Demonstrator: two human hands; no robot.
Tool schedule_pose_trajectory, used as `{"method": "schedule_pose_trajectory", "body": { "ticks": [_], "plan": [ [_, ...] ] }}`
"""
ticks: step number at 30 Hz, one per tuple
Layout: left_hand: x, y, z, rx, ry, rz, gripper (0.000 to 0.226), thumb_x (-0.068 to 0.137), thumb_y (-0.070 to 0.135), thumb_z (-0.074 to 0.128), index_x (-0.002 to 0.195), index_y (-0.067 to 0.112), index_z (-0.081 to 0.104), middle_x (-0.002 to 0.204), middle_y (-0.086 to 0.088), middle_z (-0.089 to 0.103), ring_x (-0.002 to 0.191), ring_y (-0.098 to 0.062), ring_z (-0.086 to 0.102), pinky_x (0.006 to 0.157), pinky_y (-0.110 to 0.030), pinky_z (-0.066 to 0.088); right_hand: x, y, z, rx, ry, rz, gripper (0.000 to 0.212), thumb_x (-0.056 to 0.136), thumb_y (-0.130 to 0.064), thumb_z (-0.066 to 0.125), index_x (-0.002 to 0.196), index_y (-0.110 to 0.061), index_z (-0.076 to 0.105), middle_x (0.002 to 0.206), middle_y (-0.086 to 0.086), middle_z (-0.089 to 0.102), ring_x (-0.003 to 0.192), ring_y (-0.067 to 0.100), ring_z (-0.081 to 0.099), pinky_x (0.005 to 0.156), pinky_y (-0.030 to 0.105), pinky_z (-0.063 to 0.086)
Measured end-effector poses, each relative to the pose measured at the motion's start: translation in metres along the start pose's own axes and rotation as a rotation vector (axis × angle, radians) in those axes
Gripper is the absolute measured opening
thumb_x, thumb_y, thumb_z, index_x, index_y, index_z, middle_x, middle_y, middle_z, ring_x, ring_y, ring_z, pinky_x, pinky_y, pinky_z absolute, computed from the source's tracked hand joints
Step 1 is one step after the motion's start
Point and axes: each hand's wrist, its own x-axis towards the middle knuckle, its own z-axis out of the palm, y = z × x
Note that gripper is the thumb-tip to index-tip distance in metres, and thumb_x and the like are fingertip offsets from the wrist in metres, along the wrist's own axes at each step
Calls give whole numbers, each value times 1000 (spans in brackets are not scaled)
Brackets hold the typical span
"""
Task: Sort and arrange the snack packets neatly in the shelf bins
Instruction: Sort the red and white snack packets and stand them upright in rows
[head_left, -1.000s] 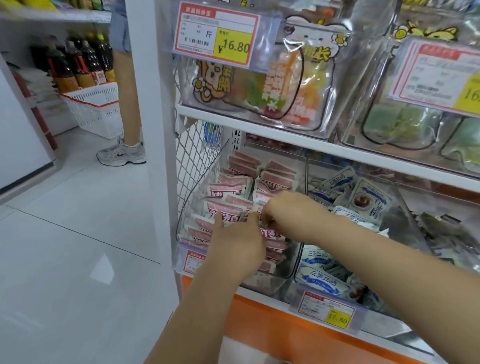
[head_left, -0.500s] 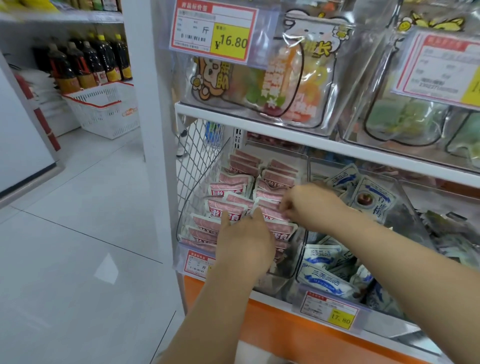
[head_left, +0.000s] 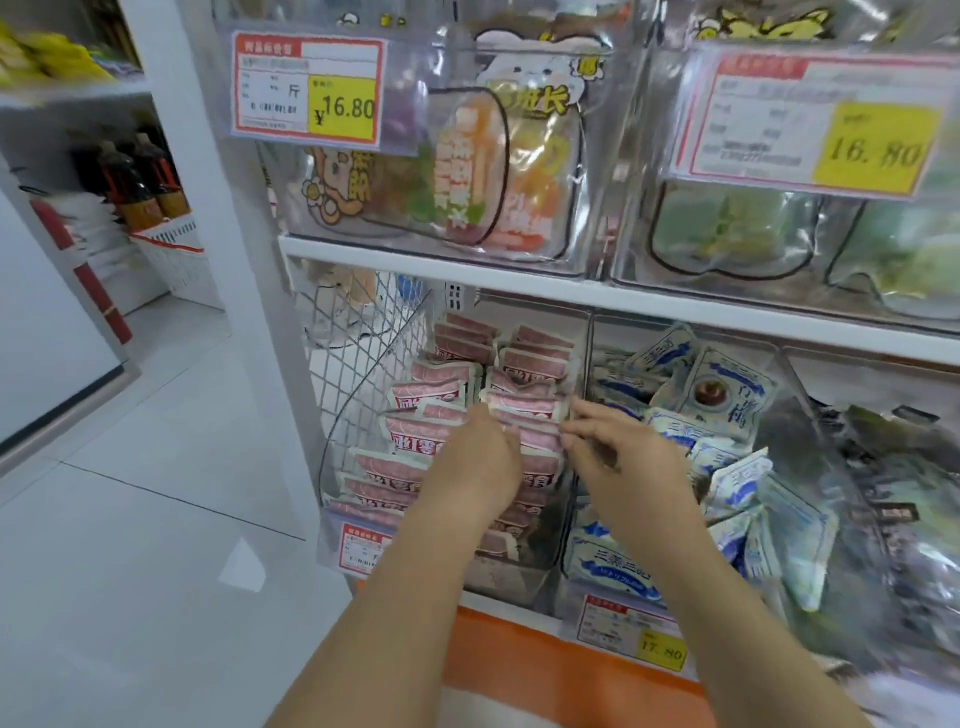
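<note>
**Pink packets** (head_left: 524, 402): small flat pouches, pink with white edges and a red band of white characters. They stand in two overlapping rows in a clear bin (head_left: 519, 577) at the left end of the lower shelf (head_left: 675, 312). The back rows are tidy, the front ones tilted.

**Left hand** (head_left: 470, 462): back to the camera, fingers down among the front pink packets and hidden. Whether it grips any cannot be told.

**Right hand** (head_left: 623, 467): thumb and forefinger narrowed onto the right edge of a pink packet in the right row.

**Blue packets** (head_left: 727, 389): white with blue print, lying jumbled in the next bin to the right. Some characters read "三".

**Writing:** yellow-and-red price tag (head_left: 309, 88) on the upper left bin, "¥16.80". Second tag (head_left: 810, 119) to its right, "16.80". Tag (head_left: 631, 631) below the blue packets, "17.80". The small tag (head_left: 361, 548) on the pink bin is part-hidden by the left forearm and unreadable.

**Surroundings:** clear cartoon-printed pouches (head_left: 498, 166) on the shelf above. Wire mesh (head_left: 363, 353) left of the pink bin. Dark bottles (head_left: 130, 182) and a white basket (head_left: 171, 249) behind, on a pale tiled floor (head_left: 130, 519).
</note>
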Motion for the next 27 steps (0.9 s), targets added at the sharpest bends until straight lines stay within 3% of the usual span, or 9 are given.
{"method": "schedule_pose_trajectory", "body": {
  "ticks": [2, 5, 8, 12, 17, 19, 22, 24, 27],
  "plan": [
    [8, 3, 1, -3, -30, -49, 40, 100, 31, 33, 132, 6, 34, 121, -16, 56, 106, -30, 53, 77, -32, 37, 3, 2, 0, 12, 17, -18, 18, 87, -16, 63, 103, -16, 72, 125, -7, 60, 105, 3, 57, 94, 16, 42],
    [23, 8, 1, 59, -66, -117, 47, 101, 33, 31, 134, 0, 32, 133, -21, 48, 119, -34, 47, 88, -33, 37, 10, 6, -6, -17, -10, -31, 20, 85, -19, 66, 104, -16, 72, 120, -7, 64, 95, 0, 56, 83, 2, 35],
    [35, 9, 1, 103, -118, -140, 50, 100, 32, 31, 136, -2, 32, 137, -22, 44, 121, -35, 45, 88, -32, 36, 12, 7, -7, -16, 10, -57, 21, 82, -18, 69, 103, -16, 72, 113, -8, 67, 87, 0, 58, 77, -3, 37],
    [32, 5, 2, 143, -170, -133, 48, 98, 29, 35, 137, 2, 31, 136, -21, 45, 118, -34, 47, 79, -32, 34, 14, 4, -10, -50, -19, -85, 23, 83, -20, 67, 105, -19, 71, 107, -8, 69, 96, 7, 62, 89, 17, 45],
    [25, 12, -14, 224, -282, -119, 61, 99, 36, 32, 148, 10, 8, 141, -19, 43, 115, -30, 50, 85, -33, 40, 38, -7, -16, -250, -227, -166, 24, 83, -33, 64, 106, -25, 70, 107, -7, 69, 98, 12, 61, 88, 28, 48],
    [22, 17, -28, 371, -235, -36, 47, 99, 33, 35, 139, 8, 30, 124, -15, 55, 94, -24, 55, 68, -29, 41, 46, -7, -17, -309, -309, -142, 27, 83, -39, 63, 107, -27, 69, 109, -7, 68, 101, 14, 60, 91, 31, 47],
    [28, 18, -46, 537, -25, 101, 27, 97, 26, 42, 110, 10, 59, 105, -9, 62, 89, -24, 58, 76, -33, 47, 57, -2, -18, -351, -319, -156, 25, 83, -38, 62, 101, -23, 70, 107, -4, 68, 104, 17, 59, 94, 33, 45],
    [41, 16, -47, 567, 104, 207, 20, 95, 25, 45, 97, 13, 61, 98, -9, 62, 89, -27, 58, 77, -36, 48, 67, 1, -19, -376, -295, -176, 24, 83, -38, 62, 100, -25, 71, 104, -3, 67, 101, 17, 58, 94, 32, 44],
    [58, 14, -34, 568, 0, 360, 30, 95, 27, 47, 123, 18, 52, 110, -10, 62, 99, -28, 58, 82, -36, 49, 83, 1, -18, -479, -325, -183, 24, 87, -39, 55, 107, -30, 68, 106, -1, 62, 106, 18, 52, 96, 33, 38]
  ]
}}
